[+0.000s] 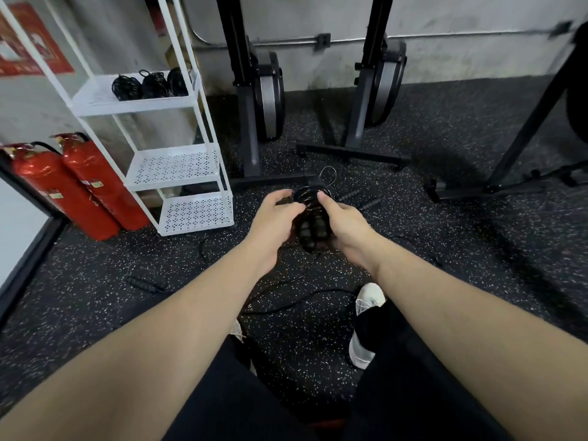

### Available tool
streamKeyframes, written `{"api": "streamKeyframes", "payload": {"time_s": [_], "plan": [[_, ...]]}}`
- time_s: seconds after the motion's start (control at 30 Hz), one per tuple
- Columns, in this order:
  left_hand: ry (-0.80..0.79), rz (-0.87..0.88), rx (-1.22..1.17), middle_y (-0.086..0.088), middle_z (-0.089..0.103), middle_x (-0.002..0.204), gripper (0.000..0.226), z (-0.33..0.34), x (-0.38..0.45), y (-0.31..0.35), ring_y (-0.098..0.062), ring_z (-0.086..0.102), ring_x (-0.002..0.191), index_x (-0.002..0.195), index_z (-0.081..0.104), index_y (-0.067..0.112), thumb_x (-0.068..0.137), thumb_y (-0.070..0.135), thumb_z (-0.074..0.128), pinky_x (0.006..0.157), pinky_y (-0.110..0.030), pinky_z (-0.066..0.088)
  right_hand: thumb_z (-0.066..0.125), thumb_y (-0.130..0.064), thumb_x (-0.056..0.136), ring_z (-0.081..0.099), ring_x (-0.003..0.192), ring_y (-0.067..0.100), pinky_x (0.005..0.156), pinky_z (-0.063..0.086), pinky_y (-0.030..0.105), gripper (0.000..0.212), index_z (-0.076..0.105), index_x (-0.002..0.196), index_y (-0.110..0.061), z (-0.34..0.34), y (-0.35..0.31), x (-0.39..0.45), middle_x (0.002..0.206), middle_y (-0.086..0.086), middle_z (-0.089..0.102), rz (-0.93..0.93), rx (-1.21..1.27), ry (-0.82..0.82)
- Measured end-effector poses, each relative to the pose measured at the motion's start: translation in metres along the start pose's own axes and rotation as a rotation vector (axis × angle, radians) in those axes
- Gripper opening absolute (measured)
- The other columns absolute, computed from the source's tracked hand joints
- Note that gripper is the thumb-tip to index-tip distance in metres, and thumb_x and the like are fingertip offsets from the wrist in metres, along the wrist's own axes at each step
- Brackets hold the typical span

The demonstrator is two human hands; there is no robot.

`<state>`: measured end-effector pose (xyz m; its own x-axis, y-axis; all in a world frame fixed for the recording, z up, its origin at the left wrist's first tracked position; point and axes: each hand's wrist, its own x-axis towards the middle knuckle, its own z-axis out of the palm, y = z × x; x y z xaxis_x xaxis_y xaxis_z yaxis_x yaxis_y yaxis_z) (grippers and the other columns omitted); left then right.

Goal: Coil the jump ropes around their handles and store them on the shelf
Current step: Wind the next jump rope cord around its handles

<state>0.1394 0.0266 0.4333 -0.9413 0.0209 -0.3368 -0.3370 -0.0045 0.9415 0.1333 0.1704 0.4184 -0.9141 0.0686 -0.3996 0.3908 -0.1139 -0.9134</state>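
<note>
1. Both bare hands hold one black jump rope bundle (311,214) in front of the person, above the speckled black rubber floor (445,249).
2. The left hand (273,218) curls its fingers round the left side of the bundle, thumb up near the top coils.
3. The right hand (343,224) grips the right side, its thumb pressing the wound cord near the top.
4. The bundle's two ribbed black handles lie side by side, pointing toward the person, with glossy cord wrapped round their far half; a small loop of cord (327,175) sticks up beyond the coils.
5. Three more coiled black rope bundles (152,85) sit in a row on the top tray of the white perforated metal shelf unit (191,167) at left.
6. Loose black cord (286,300) trails over the floor beneath the hands; a pair of loose black handles (359,200) lies just right of the hands, and another (143,284) lies at lower left.
7. Two red fire extinguishers (79,186) stand just left of the shelf unit.
</note>
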Motion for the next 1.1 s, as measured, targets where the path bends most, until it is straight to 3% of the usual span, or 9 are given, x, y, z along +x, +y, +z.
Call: {"api": "streamKeyframes", "payload": {"time_s": [0.17, 0.5, 0.63, 0.7, 0.8, 0.93, 1.03, 1.1], "plan": [[-0.039, -0.072, 0.043, -0.003, 0.068, 0.122, 0.051, -0.036, 0.008, 0.016, -0.018, 0.071, 0.105, 0.139, 0.05, 0.027, 0.094, 0.025, 0.074, 0.076, -0.035, 0.062, 0.058, -0.04, 0.102, 0.075, 0.099, 0.028, 0.098, 0.056, 0.048, 0.035, 0.066, 0.122, -0.013, 0.029, -0.011, 0.009, 0.102, 0.009, 0.078, -0.03, 0.045, -0.098], [-0.046, -0.101, -0.126, -0.014, 0.074, 0.118, 0.074, -0.128, 0.049, 0.047, -0.027, 0.076, 0.099, 0.142, 0.052, 0.022, 0.075, 0.017, 0.084, 0.079, -0.035, 0.062, 0.058, -0.04, 0.102, 0.073, 0.105, 0.027, 0.101, 0.054, 0.05, 0.029, 0.067, 0.119, -0.019, 0.121, -0.05, 0.058, 0.109, 0.007, 0.077, -0.029, 0.081, -0.164], [0.025, -0.054, -0.148, -0.011, 0.078, 0.11, 0.056, -0.168, 0.076, 0.051, -0.026, 0.077, 0.098, 0.136, 0.056, 0.023, 0.086, 0.009, 0.078, 0.08, -0.035, 0.062, 0.059, -0.041, 0.101, 0.072, 0.109, 0.029, 0.104, 0.051, 0.055, 0.032, 0.065, 0.125, -0.021, 0.161, -0.059, 0.091, 0.111, 0.004, 0.077, -0.062, -0.011, -0.255], [0.058, -0.051, -0.169, -0.009, 0.077, 0.112, 0.053, -0.188, 0.091, 0.05, -0.024, 0.077, 0.098, 0.136, 0.056, 0.024, 0.089, 0.008, 0.076, 0.078, -0.033, 0.062, 0.06, -0.042, 0.1, 0.072, 0.11, 0.028, 0.098, 0.056, 0.048, 0.034, 0.065, 0.127, -0.02, 0.181, -0.063, 0.108, 0.112, 0.003, 0.077, -0.073, -0.069, -0.291], [0.105, -0.044, -0.192, -0.008, 0.075, 0.118, 0.056, -0.22, 0.114, 0.048, -0.023, 0.076, 0.1, 0.142, 0.054, 0.021, 0.092, 0.007, 0.073, 0.078, -0.031, 0.062, 0.064, -0.04, 0.099, 0.074, 0.101, 0.024, 0.075, 0.061, 0.036, 0.036, 0.067, 0.124, -0.016, 0.214, -0.07, 0.133, 0.112, 0.005, 0.076, -0.064, -0.124, -0.326], [0.17, -0.015, -0.183, -0.007, 0.074, 0.119, 0.057, -0.258, 0.139, 0.048, -0.019, 0.076, 0.099, 0.148, 0.051, 0.022, 0.095, 0.01, 0.07, 0.084, -0.03, 0.062, 0.068, -0.042, 0.095, 0.072, 0.106, 0.026, 0.088, 0.061, 0.042, 0.038, 0.069, 0.123, -0.015, 0.259, -0.074, 0.17, 0.113, 0.005, 0.075, -0.091, -0.207, -0.355], [0.227, 0.041, -0.18, -0.007, 0.076, 0.116, 0.052, -0.284, 0.158, 0.058, -0.019, 0.076, 0.101, 0.146, 0.053, 0.023, 0.097, 0.011, 0.068, 0.09, -0.034, 0.06, 0.064, -0.044, 0.097, 0.075, 0.093, 0.021, 0.083, 0.063, 0.04, 0.026, 0.07, 0.112, -0.023, 0.287, -0.087, 0.19, 0.108, 0.001, 0.073, -0.163, -0.298, -0.396], [0.265, 0.08, -0.184, -0.005, 0.075, 0.117, 0.052, -0.303, 0.17, 0.071, -0.018, 0.076, 0.101, 0.146, 0.053, 0.023, 0.097, 0.012, 0.068, 0.091, -0.035, 0.06, 0.058, -0.049, 0.1, 0.073, 0.083, 0.017, 0.078, 0.063, 0.04, 0.034, 0.065, 0.122, -0.023, 0.306, -0.101, 0.204, 0.105, 0.001, 0.073, -0.295, -0.453, -0.394]]}}
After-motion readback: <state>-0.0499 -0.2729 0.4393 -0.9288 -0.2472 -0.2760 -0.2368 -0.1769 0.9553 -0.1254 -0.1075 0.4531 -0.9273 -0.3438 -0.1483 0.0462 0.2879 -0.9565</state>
